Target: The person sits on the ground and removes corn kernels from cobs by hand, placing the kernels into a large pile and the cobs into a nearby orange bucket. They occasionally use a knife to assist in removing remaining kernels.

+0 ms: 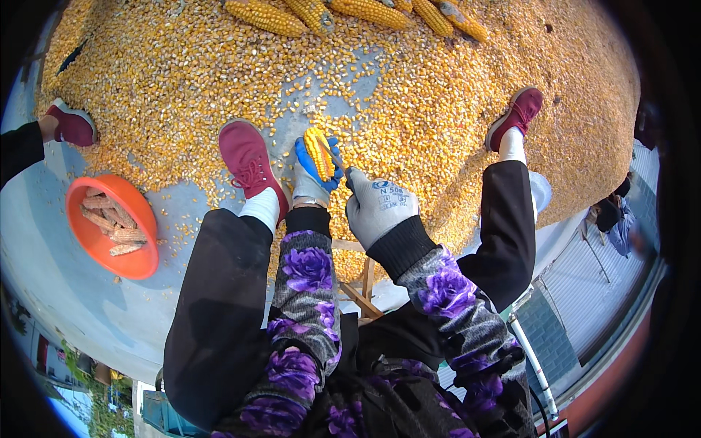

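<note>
My left hand [305, 182], in a grey glove with a blue coated palm, is closed around an ear of corn [318, 152]. The ear stands with its far end tilted a little left, and yellow kernels cover the side I see. My right hand [380, 208], in a similar glove, is closed, back upward, beside the ear. From its thumb side a thin dark tool [335, 158] reaches to the ear's right side; its handle is hidden in the fist, so its exact kind cannot be made out. Loose corn kernels [416, 139] lie spread under both hands.
An orange basin [151, 244] with several bare cobs stands at the left. Several whole ears of corn [365, 12] lie at the far edge. My red shoes [244, 155] rest among the kernels. Another person's shoe [75, 124] is at far left. A wooden frame [361, 299] sits between my legs.
</note>
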Available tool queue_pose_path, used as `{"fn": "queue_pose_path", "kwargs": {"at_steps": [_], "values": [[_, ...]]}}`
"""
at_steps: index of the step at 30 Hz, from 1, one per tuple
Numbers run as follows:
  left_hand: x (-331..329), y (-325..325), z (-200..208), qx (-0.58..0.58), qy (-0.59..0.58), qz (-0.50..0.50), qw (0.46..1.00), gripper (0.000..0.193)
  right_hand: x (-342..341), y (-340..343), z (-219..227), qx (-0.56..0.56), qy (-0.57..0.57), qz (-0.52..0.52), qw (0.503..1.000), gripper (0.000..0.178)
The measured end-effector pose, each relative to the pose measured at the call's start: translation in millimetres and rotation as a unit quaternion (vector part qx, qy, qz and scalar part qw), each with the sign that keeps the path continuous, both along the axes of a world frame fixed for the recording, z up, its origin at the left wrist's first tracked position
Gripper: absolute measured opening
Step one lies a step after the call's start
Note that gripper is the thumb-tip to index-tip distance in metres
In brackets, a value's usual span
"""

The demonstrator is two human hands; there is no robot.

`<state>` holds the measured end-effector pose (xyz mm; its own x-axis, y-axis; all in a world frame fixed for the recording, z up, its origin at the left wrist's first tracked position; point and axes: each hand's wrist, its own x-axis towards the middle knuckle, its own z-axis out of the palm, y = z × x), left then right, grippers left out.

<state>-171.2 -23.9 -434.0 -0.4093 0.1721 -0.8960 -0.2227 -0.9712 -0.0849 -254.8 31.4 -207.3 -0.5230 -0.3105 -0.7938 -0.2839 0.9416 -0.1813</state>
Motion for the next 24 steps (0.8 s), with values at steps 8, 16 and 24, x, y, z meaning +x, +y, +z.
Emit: {"fn": "queue_pose_path", "kwargs": {"at_steps": [8,16,24], "values": [[-8.3,5.7,2.6,-0.028,-0.057,0.014,0.998,0.061,6.1,-10.6,-23.2,0.039,0.011,0.055,0.998,0.029],[7.8,1.1,1.4,0.069,0.019,0.008,0.997,0.071,-0.1,34.6,-47.7,-0.106,-0.063,-0.238,0.964,0.036],[-10.3,1.4,4.5,0.046,-0.015,0.105,0.993,0.065,2.9,53.5,-29.1,-0.167,-0.3,-0.631,0.696,0.058]]}}
